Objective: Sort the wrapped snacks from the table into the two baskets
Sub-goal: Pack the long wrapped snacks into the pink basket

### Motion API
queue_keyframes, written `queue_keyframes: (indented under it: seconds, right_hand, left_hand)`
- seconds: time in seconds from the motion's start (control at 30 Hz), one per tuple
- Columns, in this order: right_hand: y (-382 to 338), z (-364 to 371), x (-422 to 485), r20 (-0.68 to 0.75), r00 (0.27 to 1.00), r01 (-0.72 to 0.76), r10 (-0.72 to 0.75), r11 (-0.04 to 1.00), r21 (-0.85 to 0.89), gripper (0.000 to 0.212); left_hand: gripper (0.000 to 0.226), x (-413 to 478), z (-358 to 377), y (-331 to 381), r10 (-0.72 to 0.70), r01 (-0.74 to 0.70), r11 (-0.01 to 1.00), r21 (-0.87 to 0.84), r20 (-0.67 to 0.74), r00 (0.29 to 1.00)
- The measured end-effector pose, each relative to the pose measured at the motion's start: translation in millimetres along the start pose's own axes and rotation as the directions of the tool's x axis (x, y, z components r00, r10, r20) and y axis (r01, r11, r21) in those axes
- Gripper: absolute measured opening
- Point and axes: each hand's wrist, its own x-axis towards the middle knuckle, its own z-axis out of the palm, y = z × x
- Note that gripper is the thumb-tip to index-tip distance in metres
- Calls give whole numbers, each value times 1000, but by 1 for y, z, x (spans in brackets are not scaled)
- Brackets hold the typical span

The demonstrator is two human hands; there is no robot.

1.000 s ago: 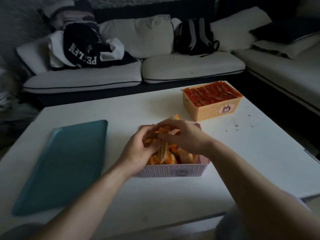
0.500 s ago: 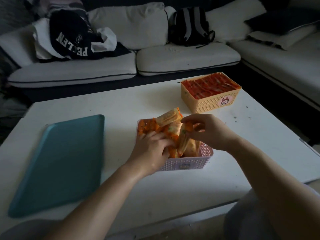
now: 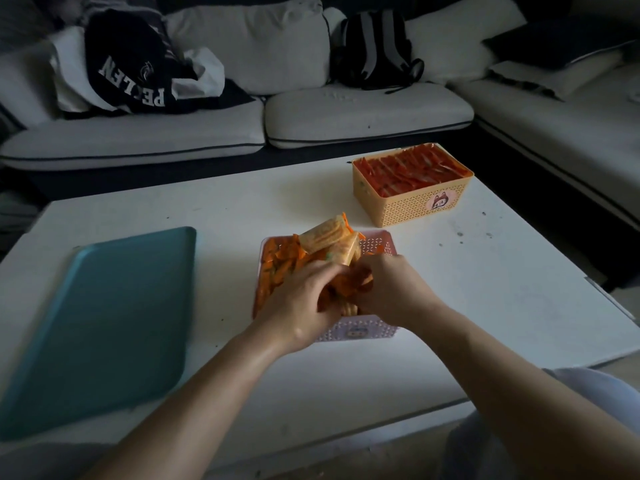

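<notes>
A pink basket (image 3: 379, 241) near the table's front holds a heap of orange-wrapped cracker packets (image 3: 325, 239), two of them sticking up at the back. Both hands are down inside it. My left hand (image 3: 301, 303) has its fingers curled into the packets on the left side. My right hand (image 3: 391, 292) curls over the packets on the right, fingertips buried among them. Their fingertips nearly meet in the middle. A yellow basket (image 3: 415, 209) at the back right is packed with red wrapped sticks (image 3: 412, 171).
A teal tray (image 3: 100, 317) lies on the left of the white table (image 3: 502, 289). A sofa with cushions, dark clothing (image 3: 135, 67) and a backpack (image 3: 377, 50) runs behind and to the right of the table.
Both hands stay in the pink basket, shifting packets; my right hand has dropped lower and closer to the left hand. The camera has tilted down a little.
</notes>
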Motion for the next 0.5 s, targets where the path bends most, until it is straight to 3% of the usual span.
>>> queue_keyframes:
  seconds: [0.1, 0.2, 0.27, 0.33, 0.4, 0.5]
  right_hand:
    - [6, -21, 0, 144, 989, 20, -25, 999, 39, 23]
    - [19, -38, 4, -21, 998, -65, 67, 996, 54, 25]
    - [20, -36, 4, 0, 999, -44, 44, 999, 8, 28]
    - [15, -24, 2, 146, 989, 0, 21, 990, -143, 35]
    - [12, -14, 5, 193, 981, 34, 24, 956, -291, 37]
    - [17, -22, 12, 163, 987, 30, 7, 975, -222, 25]
  left_hand:
    - [33, 3, 2, -2, -56, 55, 998, -27, -49, 997]
    - [21, 5, 2, -4, -52, 48, 998, -35, -134, 990]
    - [23, 6, 1, -3, -63, 61, 998, -19, -158, 985]
    - [29, 5, 0, -2, -69, 70, 998, 3, -175, 982]
    - [32, 5, -2, -1, -64, 67, 998, 10, -190, 980]
    - [31, 5, -5, -2, -68, 65, 998, -21, -198, 978]
